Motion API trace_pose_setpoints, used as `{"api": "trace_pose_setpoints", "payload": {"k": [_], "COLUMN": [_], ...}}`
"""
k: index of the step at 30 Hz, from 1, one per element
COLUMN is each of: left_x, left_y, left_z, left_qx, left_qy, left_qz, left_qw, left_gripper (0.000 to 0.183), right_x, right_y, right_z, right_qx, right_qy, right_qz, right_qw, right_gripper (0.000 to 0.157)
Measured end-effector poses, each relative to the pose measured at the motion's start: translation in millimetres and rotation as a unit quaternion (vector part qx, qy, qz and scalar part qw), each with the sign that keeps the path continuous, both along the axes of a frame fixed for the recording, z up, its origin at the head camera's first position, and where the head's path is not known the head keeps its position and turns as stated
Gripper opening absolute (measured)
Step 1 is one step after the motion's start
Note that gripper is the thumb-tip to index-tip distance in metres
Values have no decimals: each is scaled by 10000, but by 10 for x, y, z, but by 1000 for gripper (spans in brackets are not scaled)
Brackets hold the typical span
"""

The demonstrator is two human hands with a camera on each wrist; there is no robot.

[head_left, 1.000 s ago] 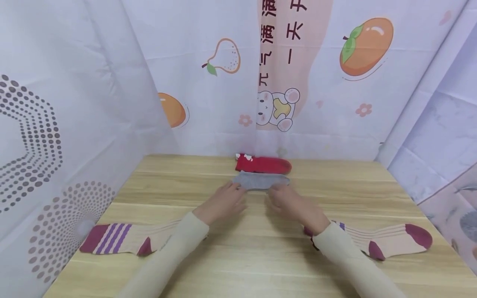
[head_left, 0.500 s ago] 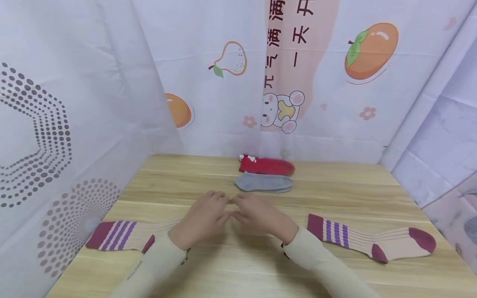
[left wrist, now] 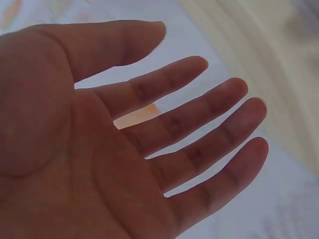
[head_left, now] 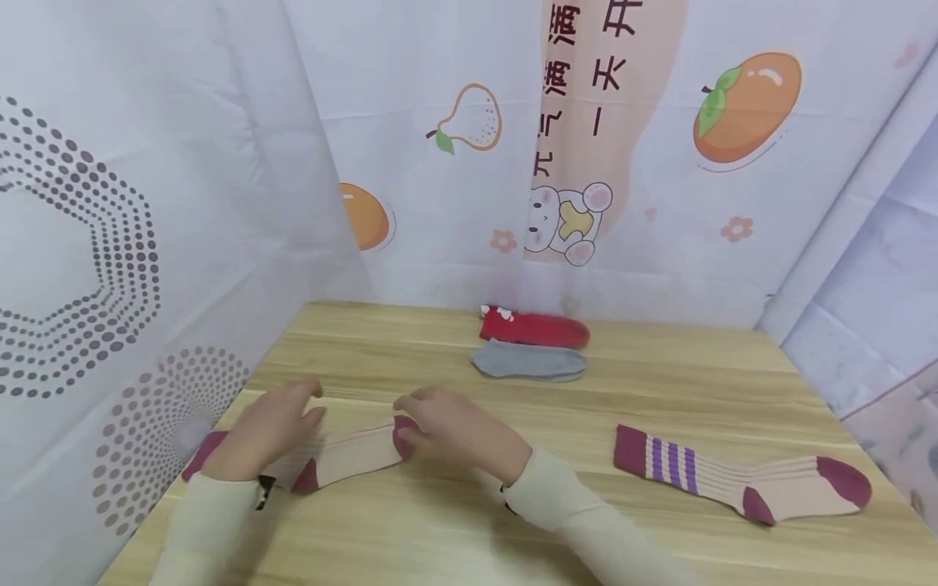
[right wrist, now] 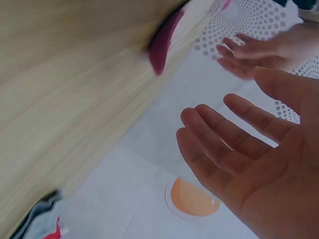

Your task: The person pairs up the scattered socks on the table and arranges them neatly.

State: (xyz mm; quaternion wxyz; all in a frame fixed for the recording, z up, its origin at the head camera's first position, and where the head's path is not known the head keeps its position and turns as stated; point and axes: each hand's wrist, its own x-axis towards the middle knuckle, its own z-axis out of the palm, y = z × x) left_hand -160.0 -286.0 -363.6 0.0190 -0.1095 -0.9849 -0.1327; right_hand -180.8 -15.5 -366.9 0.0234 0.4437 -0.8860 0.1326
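Pale wooden tabletop (head_left: 659, 391) spreads beneath a striped sock (head_left: 361, 457) lying to the near left of the grey socks (head_left: 528, 361), its length roughly parallel to theirs, the left hand (head_left: 265, 431) above its cuff end, the right hand (head_left: 463, 430) nearest its toe (head_left: 403, 439), fingers of both loose and holding nothing.

Wooden table (head_left: 689, 378), two striped socks (head_left: 359, 457), grey socks (head_left: 529, 360), red sock (head_left: 544, 330)

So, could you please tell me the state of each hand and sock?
Left hand, open, holding nothing
Right hand, open, holding nothing
Left cream sock, lying flat, partly hidden
Right cream sock, lying flat, extended
Gray socks, stacked flat
Red sock, lying flat, possibly doubled
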Motion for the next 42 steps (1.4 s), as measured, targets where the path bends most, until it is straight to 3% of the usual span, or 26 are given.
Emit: {"api": "trace_pose_setpoints", "payload": {"k": [5,8,11,14,18,24,27,30,35,42], "left_x": [-2,-11,-15,-8,-3,0,5,7,38,77], "left_y": [-494,-663,-751,-773,-790,-846,-853,-836,-835,-865], "left_z": [-214,-303,-335,-346,-342,-334,-361,-375,-388,-306], "left_qx": [6,-22,-51,-33,80,-26,-1,-7,244,642], "left_qy": [39,-47,-263,-317,-258,-224,-180,28,405,585], "left_qz": [213,270,361,385,422,683,682,597,329,12], "left_qw": [9998,9996,9990,9988,9987,9974,9975,9982,9983,9962], "left_gripper": [28,28,30,29,27,19,8,14,14,6], "right_x": [-7,-6,10,37,55,20,17,23,8,-85], "right_y": [-151,-215,-271,-285,-285,-313,-318,-303,-268,-102], "right_z": [-52,-129,-224,-297,-345,-382,-394,-387,-357,-207], "right_qx": [-76,168,619,1046,1276,1047,900,764,518,238], "right_qy": [19,468,604,411,319,632,909,952,545,39], "right_qz": [20,-143,-431,-588,-589,-435,-317,-285,-193,-197], "right_qw": [10000,9987,9953,9919,9896,9915,9913,9921,9970,9995], "right_gripper": [23,20,24,28,22,11,3,3,14,13]}}
